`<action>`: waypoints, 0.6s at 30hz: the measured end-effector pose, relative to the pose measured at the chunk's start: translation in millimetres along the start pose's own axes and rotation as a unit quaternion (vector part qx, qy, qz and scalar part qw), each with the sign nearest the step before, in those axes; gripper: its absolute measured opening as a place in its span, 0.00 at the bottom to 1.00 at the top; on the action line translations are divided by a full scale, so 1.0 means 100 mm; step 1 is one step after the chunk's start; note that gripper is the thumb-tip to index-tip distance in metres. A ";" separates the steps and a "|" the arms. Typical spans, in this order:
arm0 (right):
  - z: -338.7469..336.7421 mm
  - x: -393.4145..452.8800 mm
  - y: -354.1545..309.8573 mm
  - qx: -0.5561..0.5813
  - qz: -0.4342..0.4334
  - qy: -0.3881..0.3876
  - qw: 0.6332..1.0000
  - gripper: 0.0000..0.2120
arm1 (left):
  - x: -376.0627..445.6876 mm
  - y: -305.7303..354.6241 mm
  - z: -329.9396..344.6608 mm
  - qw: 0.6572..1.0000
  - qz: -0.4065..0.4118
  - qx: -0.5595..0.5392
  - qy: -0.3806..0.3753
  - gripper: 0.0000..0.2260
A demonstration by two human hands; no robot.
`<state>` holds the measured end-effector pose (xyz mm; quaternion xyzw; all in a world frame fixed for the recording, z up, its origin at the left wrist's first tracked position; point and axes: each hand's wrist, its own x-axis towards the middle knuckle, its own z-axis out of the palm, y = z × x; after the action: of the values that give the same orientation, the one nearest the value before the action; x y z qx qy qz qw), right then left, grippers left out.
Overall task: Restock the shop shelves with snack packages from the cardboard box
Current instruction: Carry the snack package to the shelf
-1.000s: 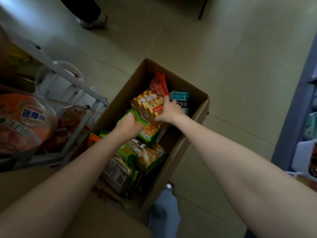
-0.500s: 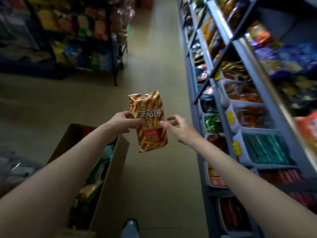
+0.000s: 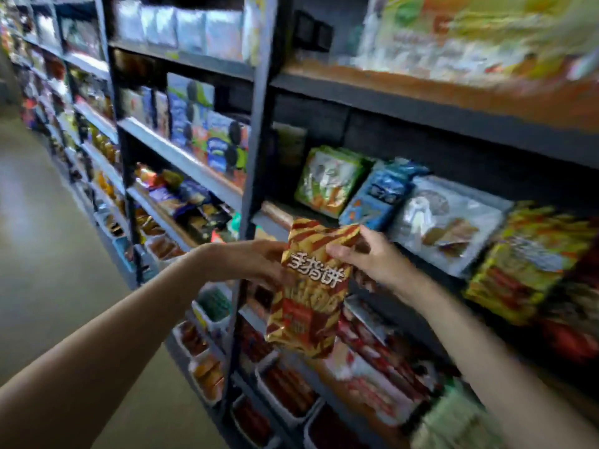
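Observation:
A gold and red striped snack bag (image 3: 308,293) with white lettering hangs upright in front of the dark shop shelves (image 3: 256,131). My left hand (image 3: 256,257) holds its upper left edge, fingers behind the bag. My right hand (image 3: 369,257) grips the top right corner with the thumb across the front. The bag is just below the shelf board (image 3: 275,218) that carries green (image 3: 327,179), blue (image 3: 379,196) and silver (image 3: 447,222) packets. The cardboard box is out of view.
Yellow and red packets (image 3: 525,264) lie on the shelf at the right. White bins (image 3: 285,393) of red and orange snacks fill the lower levels. Cookie boxes (image 3: 207,131) stand on the left bay. The aisle floor (image 3: 42,241) runs along the left.
My view swung up from the box to the shelves. The bag came out of the box in my left hand and rose to shelf height, and my right hand now grips its top.

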<state>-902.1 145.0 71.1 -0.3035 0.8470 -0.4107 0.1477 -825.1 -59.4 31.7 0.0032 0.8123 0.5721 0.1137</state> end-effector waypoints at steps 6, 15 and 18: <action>-1.01 -0.95 0.42 0.118 0.110 0.185 0.969 0.39 | 0.64 1.16 0.84 0.980 0.046 0.086 -0.171 0.09; -1.71 -1.88 0.68 0.150 0.147 0.320 0.924 0.17 | 1.21 1.87 1.87 0.981 0.130 0.019 -0.140 0.25; -1.88 -1.97 0.88 0.144 0.171 0.388 0.894 0.30 | 1.35 1.92 2.16 0.977 0.184 -0.012 -0.105 0.10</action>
<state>-878.5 425.7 118.5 0.0546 0.8075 -0.5815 -0.0828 -940.3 226.0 116.6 0.2110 0.7742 0.5897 0.0915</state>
